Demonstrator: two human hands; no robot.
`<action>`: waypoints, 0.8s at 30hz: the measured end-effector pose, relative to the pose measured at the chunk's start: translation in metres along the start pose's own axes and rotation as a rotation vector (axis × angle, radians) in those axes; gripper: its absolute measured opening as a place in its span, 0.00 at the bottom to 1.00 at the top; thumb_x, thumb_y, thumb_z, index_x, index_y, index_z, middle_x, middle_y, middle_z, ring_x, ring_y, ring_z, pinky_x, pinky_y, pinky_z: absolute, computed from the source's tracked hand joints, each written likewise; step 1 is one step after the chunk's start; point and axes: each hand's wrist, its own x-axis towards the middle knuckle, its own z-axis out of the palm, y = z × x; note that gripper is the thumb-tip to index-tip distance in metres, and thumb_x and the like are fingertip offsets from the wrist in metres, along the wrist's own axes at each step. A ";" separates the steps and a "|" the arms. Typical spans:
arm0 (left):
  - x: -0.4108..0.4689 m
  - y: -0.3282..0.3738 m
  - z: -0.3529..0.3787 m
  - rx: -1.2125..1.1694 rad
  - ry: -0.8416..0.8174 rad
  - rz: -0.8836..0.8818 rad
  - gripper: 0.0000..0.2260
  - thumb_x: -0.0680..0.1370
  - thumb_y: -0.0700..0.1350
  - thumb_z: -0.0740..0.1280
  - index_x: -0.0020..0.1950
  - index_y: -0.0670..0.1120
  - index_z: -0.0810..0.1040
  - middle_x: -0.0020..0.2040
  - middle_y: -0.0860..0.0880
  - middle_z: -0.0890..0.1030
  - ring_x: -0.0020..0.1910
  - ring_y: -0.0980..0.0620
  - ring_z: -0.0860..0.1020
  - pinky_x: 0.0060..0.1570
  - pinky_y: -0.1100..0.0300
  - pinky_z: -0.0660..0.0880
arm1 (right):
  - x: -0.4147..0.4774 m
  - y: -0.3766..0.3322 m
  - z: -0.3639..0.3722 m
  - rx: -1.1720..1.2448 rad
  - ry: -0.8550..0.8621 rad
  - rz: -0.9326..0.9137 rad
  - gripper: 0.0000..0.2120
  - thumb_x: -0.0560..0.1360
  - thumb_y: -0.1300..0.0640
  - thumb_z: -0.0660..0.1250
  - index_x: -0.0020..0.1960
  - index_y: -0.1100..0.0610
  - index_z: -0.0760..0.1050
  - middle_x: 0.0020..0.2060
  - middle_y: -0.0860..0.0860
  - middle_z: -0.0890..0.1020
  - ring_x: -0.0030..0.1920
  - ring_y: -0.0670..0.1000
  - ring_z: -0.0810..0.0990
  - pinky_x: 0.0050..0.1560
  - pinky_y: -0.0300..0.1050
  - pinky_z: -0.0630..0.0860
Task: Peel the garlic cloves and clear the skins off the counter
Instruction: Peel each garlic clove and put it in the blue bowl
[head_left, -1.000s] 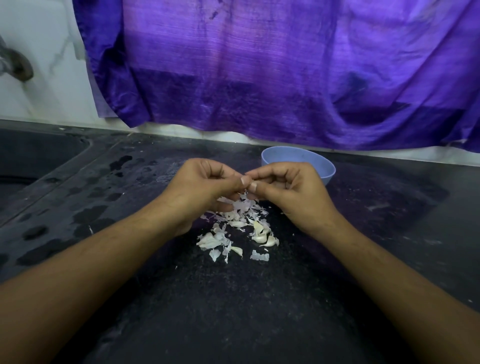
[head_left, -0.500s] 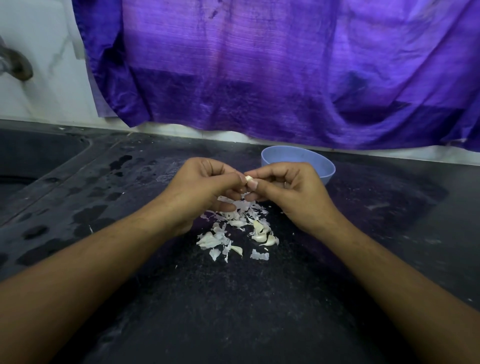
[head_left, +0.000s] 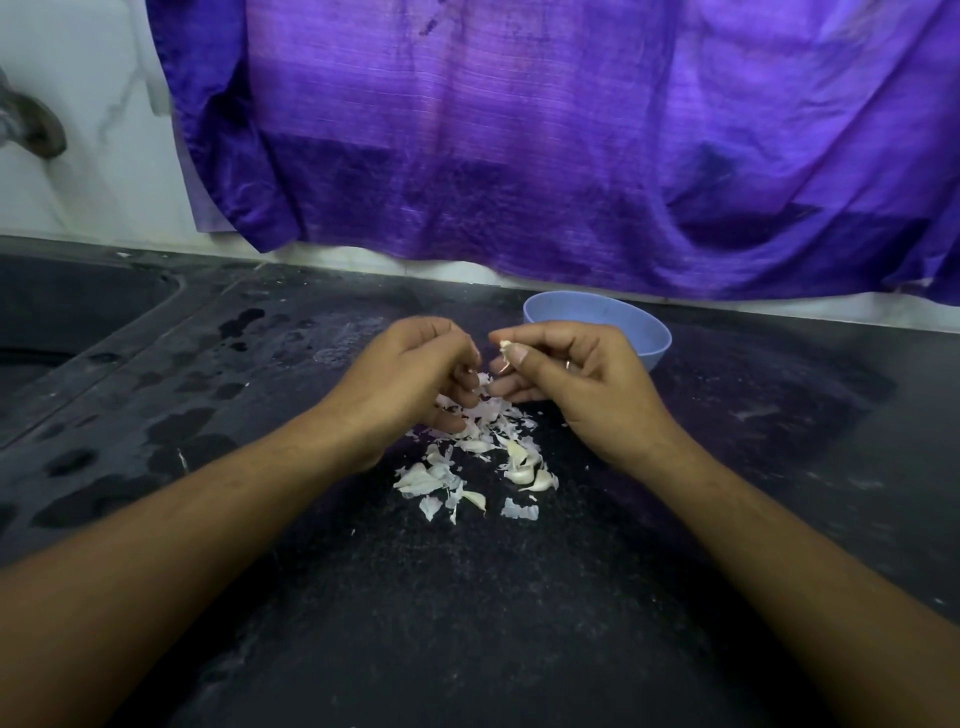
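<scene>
Our right hand (head_left: 566, 379) pinches a clove (head_left: 505, 347) between thumb and forefinger, held above the skins (head_left: 467, 426). These lie heaped on the counter (head_left: 467, 623), nearer its back edge than its front. Our left hand (head_left: 410, 374) hangs just beside the clove with its fingers curled, and we cannot tell whether it holds a flake of skin.

More cloves (head_left: 524, 470) lie at the heap's front side. The bowl (head_left: 657, 345) stands just behind the right hand, near the back edge.

A shred seems to hang from the held clove, so we judge the peeling is partway done. To do it well:
- We should catch that loose end with a left nail and pull along the clove's length.
- We roll the clove with the right thumb to bring up what remains.
- We let each flake fall straight onto the heap. The skins look light and would scatter if flicked, which would make the later sweep harder.
</scene>
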 end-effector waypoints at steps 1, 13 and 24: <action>0.000 0.000 0.000 0.017 0.008 0.003 0.09 0.81 0.40 0.62 0.44 0.43 0.79 0.38 0.46 0.81 0.40 0.49 0.82 0.44 0.46 0.83 | 0.000 0.000 0.000 0.009 0.002 0.006 0.10 0.82 0.65 0.66 0.61 0.63 0.81 0.46 0.59 0.87 0.47 0.59 0.88 0.52 0.53 0.85; 0.006 -0.011 -0.006 0.197 0.020 0.139 0.10 0.78 0.49 0.74 0.44 0.43 0.84 0.41 0.42 0.85 0.40 0.51 0.83 0.39 0.54 0.83 | -0.001 -0.002 0.000 0.036 -0.009 0.033 0.06 0.80 0.66 0.68 0.56 0.64 0.81 0.44 0.62 0.86 0.43 0.55 0.87 0.48 0.48 0.84; 0.004 -0.006 -0.003 0.128 0.045 0.139 0.03 0.75 0.45 0.78 0.44 0.47 0.88 0.41 0.43 0.87 0.42 0.46 0.84 0.50 0.38 0.84 | -0.002 -0.003 0.000 0.053 0.001 0.060 0.06 0.78 0.66 0.72 0.54 0.66 0.82 0.42 0.63 0.86 0.43 0.55 0.87 0.51 0.52 0.84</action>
